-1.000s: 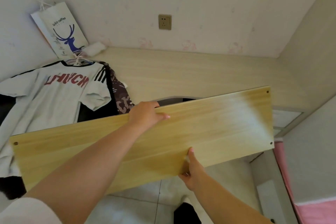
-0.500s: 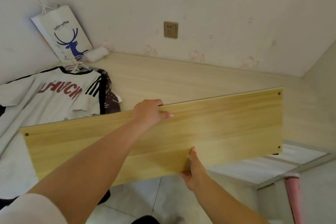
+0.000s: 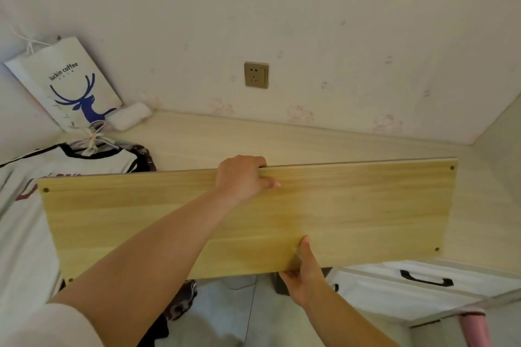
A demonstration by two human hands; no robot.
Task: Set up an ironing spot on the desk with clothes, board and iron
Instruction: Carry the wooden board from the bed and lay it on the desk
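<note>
The right hand (image 3: 303, 276) pinches the near edge of a long pale-yellow wooden board (image 3: 352, 211), thumb on top; the left hand (image 3: 242, 177) curls its grip over the far edge. The board hangs over the pale wood counter (image 3: 282, 138), covering part of a white lettered T-shirt (image 3: 25, 205) (on a hanger). Behind stand a white deer-print paper bag (image 3: 70, 84) and a brass-coloured wall socket (image 3: 256, 74).

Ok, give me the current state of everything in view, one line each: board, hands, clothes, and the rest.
board: held in both hands above the desk, not yet laid flat
left hand: grips the board's far edge
right hand: grips the board's near edge, thumb on top
desk: bare in the middle
white T-shirt: lying on the desk's left, on a hanger
paper bag: leaning in the corner
wall socket: nothing plugged in
iron: not in view
</note>
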